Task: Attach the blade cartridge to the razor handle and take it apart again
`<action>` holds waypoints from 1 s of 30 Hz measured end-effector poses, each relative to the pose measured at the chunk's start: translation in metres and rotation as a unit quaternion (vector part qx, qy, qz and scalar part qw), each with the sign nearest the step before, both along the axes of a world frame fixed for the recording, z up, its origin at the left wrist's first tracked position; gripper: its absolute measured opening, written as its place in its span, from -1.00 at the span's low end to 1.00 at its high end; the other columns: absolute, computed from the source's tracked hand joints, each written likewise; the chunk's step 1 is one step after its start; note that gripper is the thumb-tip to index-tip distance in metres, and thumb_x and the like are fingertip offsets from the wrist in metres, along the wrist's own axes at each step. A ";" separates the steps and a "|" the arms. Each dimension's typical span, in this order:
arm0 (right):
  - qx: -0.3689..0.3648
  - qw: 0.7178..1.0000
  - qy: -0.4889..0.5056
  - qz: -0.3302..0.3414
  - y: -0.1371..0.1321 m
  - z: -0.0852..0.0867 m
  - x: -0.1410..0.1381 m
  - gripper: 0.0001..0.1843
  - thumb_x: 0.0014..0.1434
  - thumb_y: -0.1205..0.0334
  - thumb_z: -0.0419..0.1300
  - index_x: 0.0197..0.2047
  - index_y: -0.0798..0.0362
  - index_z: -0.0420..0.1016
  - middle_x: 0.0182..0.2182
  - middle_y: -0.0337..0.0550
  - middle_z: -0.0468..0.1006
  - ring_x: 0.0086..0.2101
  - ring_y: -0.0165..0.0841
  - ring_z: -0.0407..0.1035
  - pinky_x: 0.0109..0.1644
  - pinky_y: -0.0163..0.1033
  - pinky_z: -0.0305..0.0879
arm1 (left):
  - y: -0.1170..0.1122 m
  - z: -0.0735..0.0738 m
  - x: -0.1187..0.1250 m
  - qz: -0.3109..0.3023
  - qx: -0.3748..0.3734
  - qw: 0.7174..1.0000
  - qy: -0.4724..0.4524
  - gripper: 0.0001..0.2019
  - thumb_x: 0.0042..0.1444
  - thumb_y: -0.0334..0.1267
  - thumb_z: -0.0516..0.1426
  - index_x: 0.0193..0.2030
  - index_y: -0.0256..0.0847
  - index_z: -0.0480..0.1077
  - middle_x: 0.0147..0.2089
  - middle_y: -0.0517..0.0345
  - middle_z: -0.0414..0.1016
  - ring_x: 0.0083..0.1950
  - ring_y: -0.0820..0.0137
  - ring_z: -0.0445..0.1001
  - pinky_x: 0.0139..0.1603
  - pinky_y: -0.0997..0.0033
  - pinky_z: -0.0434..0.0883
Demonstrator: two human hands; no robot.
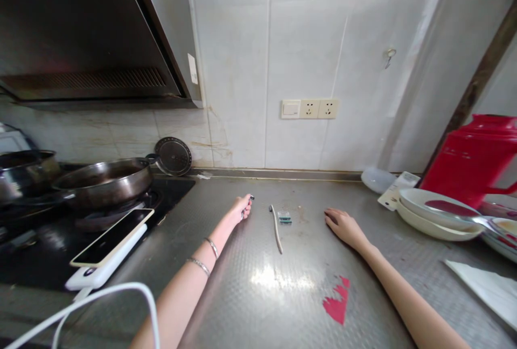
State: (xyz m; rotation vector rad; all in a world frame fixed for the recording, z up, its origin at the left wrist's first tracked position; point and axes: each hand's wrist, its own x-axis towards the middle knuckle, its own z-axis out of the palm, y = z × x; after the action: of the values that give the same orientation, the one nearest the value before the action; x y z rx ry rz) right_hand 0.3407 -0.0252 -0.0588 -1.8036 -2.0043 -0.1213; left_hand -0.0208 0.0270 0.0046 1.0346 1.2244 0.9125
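Note:
My left hand (pixel 241 208) reaches out over the steel counter (pixel 283 290), fingers closed round a small dark object (pixel 251 197) that I cannot name. My right hand (pixel 342 224) lies flat on the counter, fingers together and stretched, holding nothing. Between the hands lie a thin pale stick with a dark tip (pixel 276 228) and a small clear packet with green print (pixel 285 217). Two bracelets ring my left wrist.
A phone on a white power bank (pixel 107 246) with a white cable rests on the black stove. A frying pan (pixel 103 181) and a pot (pixel 24 168) sit on the burners. Stacked plates (pixel 434 214), a red jug (pixel 472 158) and a tissue (pixel 484 287) stand right. A red patch (pixel 337 301) marks the counter.

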 end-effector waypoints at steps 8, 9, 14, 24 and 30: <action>0.013 0.999 0.028 -0.008 0.000 0.010 -0.009 -0.59 0.13 0.17 -0.02 -0.04 0.11 0.49 0.04 0.10 0.41 0.06 -0.13 0.26 0.08 -0.07 0.19 | 0.003 -0.001 0.006 -0.035 0.083 0.994 -0.054 -0.62 0.08 0.04 -0.05 -0.58 -0.20 0.16 -0.80 0.43 -0.03 -0.82 0.63 -0.05 -0.76 0.58 -0.14; 0.029 0.998 0.049 -0.008 0.001 0.015 -0.017 -0.60 0.12 0.18 -0.01 -0.05 0.10 0.49 0.06 0.10 0.39 0.07 -0.11 0.25 0.08 -0.05 0.18 | 0.003 -0.002 0.006 -0.049 0.102 0.992 -0.062 -0.61 0.06 0.06 -0.03 -0.57 -0.20 0.18 -0.80 0.43 -0.03 -0.82 0.63 -0.05 -0.77 0.58 -0.13; -0.004 0.954 0.272 0.129 0.012 0.060 -0.088 -0.60 0.12 0.12 0.03 -0.06 0.08 0.48 -0.12 0.01 0.54 -0.09 -0.21 0.40 0.02 -0.11 0.25 | 0.000 -0.003 0.006 -0.128 0.174 0.974 -0.074 -0.56 0.03 0.14 -0.02 -0.56 -0.24 0.26 -0.79 0.42 0.01 -0.82 0.64 -0.04 -0.77 0.58 -0.09; -0.226 0.767 0.566 0.201 0.022 0.101 -0.190 -0.54 0.06 -0.11 0.12 -0.14 0.08 0.49 -0.20 0.00 0.57 -0.18 -0.29 0.43 -0.14 -0.20 0.29 | -0.008 0.004 0.007 -0.195 0.183 0.962 -0.056 -0.53 0.05 0.13 -0.03 -0.51 -0.28 0.34 -0.80 0.35 0.07 -0.82 0.61 0.02 -0.78 0.57 -0.07; -0.212 0.750 0.596 0.194 0.024 0.100 -0.196 -0.64 0.00 -0.02 0.20 -0.28 0.10 0.54 -0.32 -0.07 0.58 -0.22 -0.35 0.44 -0.24 -0.35 0.29 | -0.009 0.007 0.008 -0.198 0.199 0.958 -0.061 -0.55 0.08 0.10 -0.04 -0.50 -0.28 0.34 -0.79 0.35 0.07 -0.81 0.60 0.02 -0.77 0.56 -0.06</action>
State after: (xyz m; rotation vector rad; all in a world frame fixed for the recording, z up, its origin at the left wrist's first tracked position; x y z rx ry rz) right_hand 0.1443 -0.0009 0.0412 -1.0344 -1.3455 1.3527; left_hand -0.0133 0.0175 0.0120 1.4591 0.7026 0.9044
